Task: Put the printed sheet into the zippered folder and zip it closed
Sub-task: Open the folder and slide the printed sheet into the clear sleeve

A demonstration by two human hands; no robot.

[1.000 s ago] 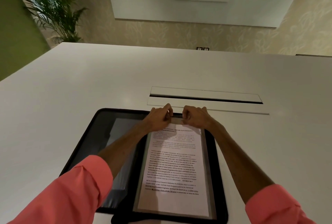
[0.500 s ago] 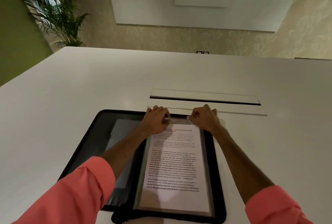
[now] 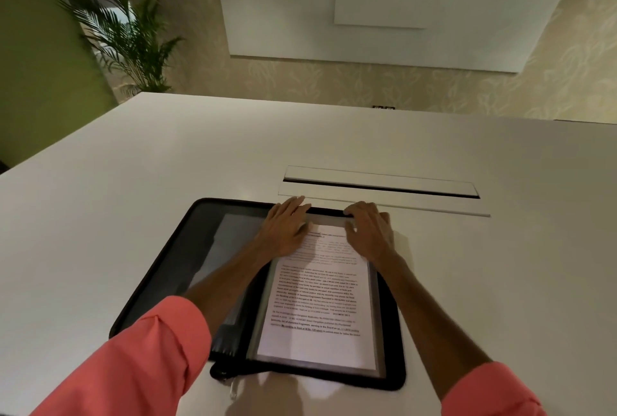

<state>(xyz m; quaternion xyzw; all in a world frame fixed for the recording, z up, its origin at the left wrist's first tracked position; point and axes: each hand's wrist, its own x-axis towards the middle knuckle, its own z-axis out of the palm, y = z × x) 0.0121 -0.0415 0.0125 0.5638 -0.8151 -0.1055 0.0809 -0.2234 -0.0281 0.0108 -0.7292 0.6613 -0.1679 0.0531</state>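
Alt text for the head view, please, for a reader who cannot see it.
A person's left hand and right hand rest open on the top of a printed sheet in the right half of an open black zippered folder on a white table. A potted palm stands behind the table.

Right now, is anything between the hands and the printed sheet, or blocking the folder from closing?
Nothing separates them: left hand and right hand rest flat at the printed sheet's top end. Only the forearms lie over the open zippered folder; nothing else visible blocks it.
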